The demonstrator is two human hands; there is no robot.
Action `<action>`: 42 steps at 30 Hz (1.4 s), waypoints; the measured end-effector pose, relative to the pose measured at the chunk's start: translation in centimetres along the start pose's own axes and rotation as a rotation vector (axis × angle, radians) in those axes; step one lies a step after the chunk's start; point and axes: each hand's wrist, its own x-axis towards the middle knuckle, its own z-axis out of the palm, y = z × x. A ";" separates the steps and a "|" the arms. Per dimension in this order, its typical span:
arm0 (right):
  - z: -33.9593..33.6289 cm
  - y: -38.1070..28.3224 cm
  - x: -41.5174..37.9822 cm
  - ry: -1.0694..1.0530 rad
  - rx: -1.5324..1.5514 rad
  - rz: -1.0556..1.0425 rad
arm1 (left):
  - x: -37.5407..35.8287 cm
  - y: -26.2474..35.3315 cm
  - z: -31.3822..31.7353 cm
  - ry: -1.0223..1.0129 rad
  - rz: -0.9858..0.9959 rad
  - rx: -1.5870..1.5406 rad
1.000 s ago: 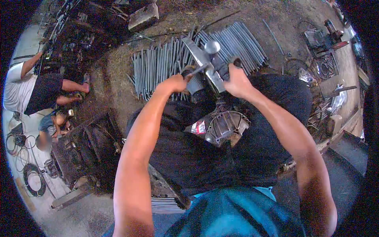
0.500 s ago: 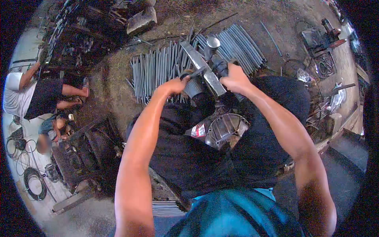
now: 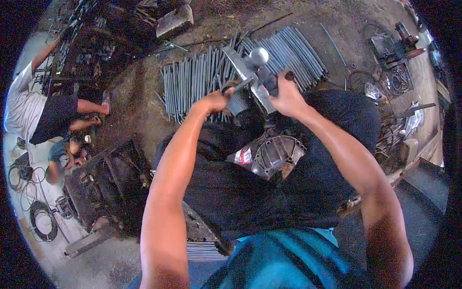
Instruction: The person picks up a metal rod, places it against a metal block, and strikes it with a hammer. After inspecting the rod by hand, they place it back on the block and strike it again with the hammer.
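Observation:
My left hand [image 3: 215,101] is closed around a narrow dark bar-like tool [image 3: 242,85], whose far end crosses a long flat metal bar [image 3: 239,63]. The metal bar slants between my feet, pale and worn along its face. To its right, my right hand [image 3: 289,98] is curled in a fist around a dark handle [image 3: 289,75], with the rounded end showing above the fingers. Right by that fist are a dark bulky shape [image 3: 267,82] and a shiny round metal head [image 3: 258,56]. Much of what the right hand grips is hidden.
Bundles of grey metal rods [image 3: 190,84] lie on the ground ahead, with more rods [image 3: 293,50] to the right. A ribbed metal casing [image 3: 276,153] sits between my legs. At the left are a person [image 3: 31,108] and another person [image 3: 67,154]. A machine [image 3: 402,45] stands far right.
Both hands have shifted slightly, the right one a little upward, and the shiny round head has moved down slightly. At the left, the person's raised arm has reached farther up.

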 end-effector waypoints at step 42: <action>1.0 0.9 0.0 -0.138 -0.068 0.106 | -7.1 3.0 -6.8 -0.095 0.470 -1.141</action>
